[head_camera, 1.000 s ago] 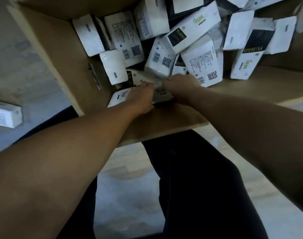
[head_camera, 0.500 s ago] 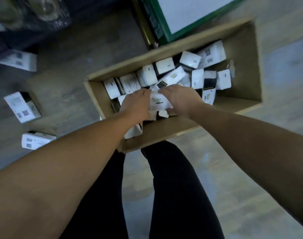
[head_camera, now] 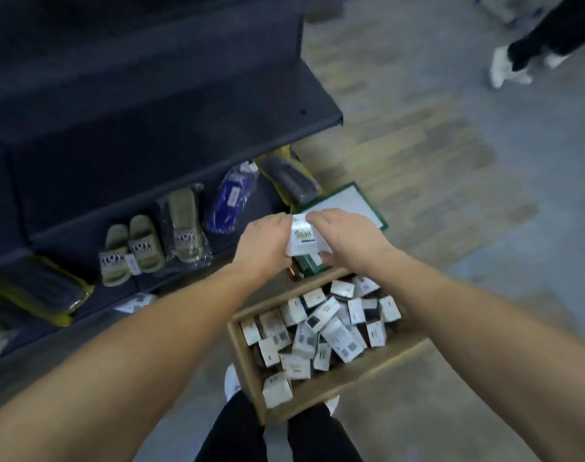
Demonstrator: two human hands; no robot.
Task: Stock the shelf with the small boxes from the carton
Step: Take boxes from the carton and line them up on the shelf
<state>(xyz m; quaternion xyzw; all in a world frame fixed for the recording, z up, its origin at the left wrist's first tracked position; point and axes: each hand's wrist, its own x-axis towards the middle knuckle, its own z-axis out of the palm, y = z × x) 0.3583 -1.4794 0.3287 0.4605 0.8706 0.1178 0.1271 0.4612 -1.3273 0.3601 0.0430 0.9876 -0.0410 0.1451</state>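
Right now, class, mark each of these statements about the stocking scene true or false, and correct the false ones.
1. Both hands hold white boxes above the carton. True: the left hand and right hand grip the held boxes over the carton.
2. The carton is empty. False: many small boxes still lie in it.
3. Slippers lie on the bottom shelf. True: tan slippers rest on the shelf.
4. The carton stands on the shelf. False: it stands on the floor.

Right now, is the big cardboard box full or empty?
Neither: the carton still holds many small white boxes, jumbled, with its inner walls showing above them.
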